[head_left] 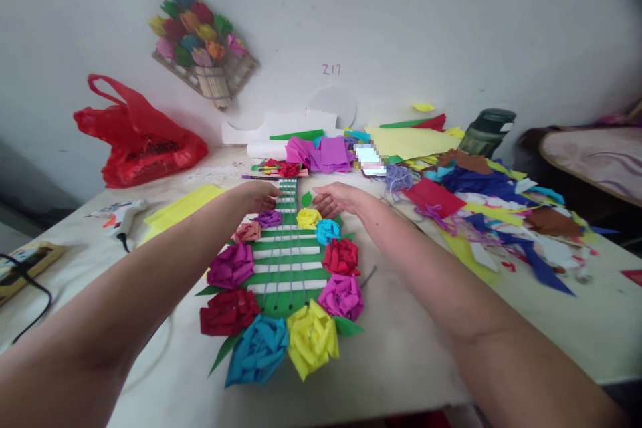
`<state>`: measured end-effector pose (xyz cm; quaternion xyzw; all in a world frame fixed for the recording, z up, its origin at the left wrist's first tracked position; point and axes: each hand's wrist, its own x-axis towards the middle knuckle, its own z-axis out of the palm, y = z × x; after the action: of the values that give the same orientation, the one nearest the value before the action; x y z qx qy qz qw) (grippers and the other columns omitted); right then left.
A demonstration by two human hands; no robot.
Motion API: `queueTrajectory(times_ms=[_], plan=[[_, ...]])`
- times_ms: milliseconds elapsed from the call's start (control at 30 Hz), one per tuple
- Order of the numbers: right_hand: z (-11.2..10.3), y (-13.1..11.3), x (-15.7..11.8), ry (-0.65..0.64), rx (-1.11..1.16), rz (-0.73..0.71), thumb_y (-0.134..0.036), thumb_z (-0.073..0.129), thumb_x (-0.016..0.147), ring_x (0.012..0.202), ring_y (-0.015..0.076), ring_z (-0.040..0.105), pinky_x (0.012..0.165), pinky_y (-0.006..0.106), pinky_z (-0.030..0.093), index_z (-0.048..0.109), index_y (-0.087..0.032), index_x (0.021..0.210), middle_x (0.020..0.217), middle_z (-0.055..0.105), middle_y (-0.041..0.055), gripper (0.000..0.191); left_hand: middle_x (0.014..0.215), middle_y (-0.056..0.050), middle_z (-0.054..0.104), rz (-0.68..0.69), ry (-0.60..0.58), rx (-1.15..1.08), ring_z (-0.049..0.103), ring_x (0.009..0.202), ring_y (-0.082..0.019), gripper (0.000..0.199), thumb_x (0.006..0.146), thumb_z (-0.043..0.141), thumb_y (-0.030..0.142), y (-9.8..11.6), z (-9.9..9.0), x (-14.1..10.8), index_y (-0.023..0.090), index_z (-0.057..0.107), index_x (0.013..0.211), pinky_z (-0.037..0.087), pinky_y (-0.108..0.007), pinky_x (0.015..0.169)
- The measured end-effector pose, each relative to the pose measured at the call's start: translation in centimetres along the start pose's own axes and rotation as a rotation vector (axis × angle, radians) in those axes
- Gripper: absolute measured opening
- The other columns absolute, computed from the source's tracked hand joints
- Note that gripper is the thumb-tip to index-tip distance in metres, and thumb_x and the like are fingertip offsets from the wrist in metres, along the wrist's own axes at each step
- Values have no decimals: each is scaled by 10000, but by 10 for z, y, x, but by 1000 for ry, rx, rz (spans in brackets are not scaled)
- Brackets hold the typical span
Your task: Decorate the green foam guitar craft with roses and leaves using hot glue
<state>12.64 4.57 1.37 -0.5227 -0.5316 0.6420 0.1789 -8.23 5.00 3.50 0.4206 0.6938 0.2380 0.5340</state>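
Observation:
A guitar-shaped paper craft (287, 259) lies on the table, green with white strips and thin purple strings running along it. Crumpled paper flowers in several colours line its body, among them a yellow flower (313, 340) and a blue flower (257, 350). My left hand (259, 198) is beside the left edge of the narrow neck, fingers extended toward it; whether they touch it is unclear. To the right of the neck, my right hand (335, 199) has its fingers stretched out and apart. A small green paper leaf (307, 199) shows near its thumb.
Coloured paper scraps (481, 194) cover the right side, with a phone (370, 159) and a green bottle (486, 134) behind. On the left are a red plastic bag (145, 140), yellow paper (180, 208), a white glue gun (123, 217) and a power strip (30, 267).

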Motion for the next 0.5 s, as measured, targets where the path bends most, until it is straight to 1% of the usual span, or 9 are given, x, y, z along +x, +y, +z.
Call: queueTrajectory(times_ms=[100, 167, 233, 300, 400, 500], plan=[[-1, 1, -4, -13, 23, -44, -414, 425, 855, 487, 135, 585, 469, 234, 467, 566, -133, 785, 576, 610, 44, 322, 548, -2, 523, 36, -80, -96, 501, 486, -112, 132, 647, 669, 170, -1, -1, -2, 176, 540, 672, 456, -238, 510], [0, 0, -11, -6, 43, -68, -420, 414, 862, 486, 137, 587, 464, 235, 463, 570, -128, 795, 585, 619, 48, 338, 584, -17, 568, 71, -148, -169, 549, 538, -131, 150, 636, 694, 199, 0, -1, -7, 172, 557, 691, 479, -250, 543], [-1, -3, -20, -6, 73, -85, -422, 389, 874, 501, 144, 597, 481, 243, 469, 572, -123, 810, 607, 635, 58, 356, 604, -24, 594, 114, -181, -234, 579, 577, -155, 197, 607, 727, 240, 1, -1, -14, 178, 575, 716, 498, -271, 562], [-2, -6, -29, -15, 105, -103, -427, 367, 882, 522, 150, 611, 504, 250, 475, 573, -121, 825, 628, 648, 66, 373, 573, -16, 586, 144, -166, -268, 569, 544, -153, 215, 587, 740, 255, 2, -2, -22, 187, 574, 705, 497, -266, 523], [-3, -7, -37, -28, 135, -154, -458, 369, 875, 568, 154, 629, 533, 250, 479, 584, -119, 835, 681, 668, 82, 404, 507, -4, 550, 155, -126, -276, 522, 457, -129, 180, 599, 716, 225, 5, -5, -33, 186, 547, 651, 466, -237, 442], [-2, -8, -42, -6, 137, -242, -451, 406, 864, 599, 141, 631, 556, 244, 479, 600, -113, 837, 788, 684, 103, 391, 524, -15, 578, 239, -91, -292, 541, 467, -139, 128, 618, 674, 185, 9, -8, -42, 180, 567, 689, 483, -245, 454]])
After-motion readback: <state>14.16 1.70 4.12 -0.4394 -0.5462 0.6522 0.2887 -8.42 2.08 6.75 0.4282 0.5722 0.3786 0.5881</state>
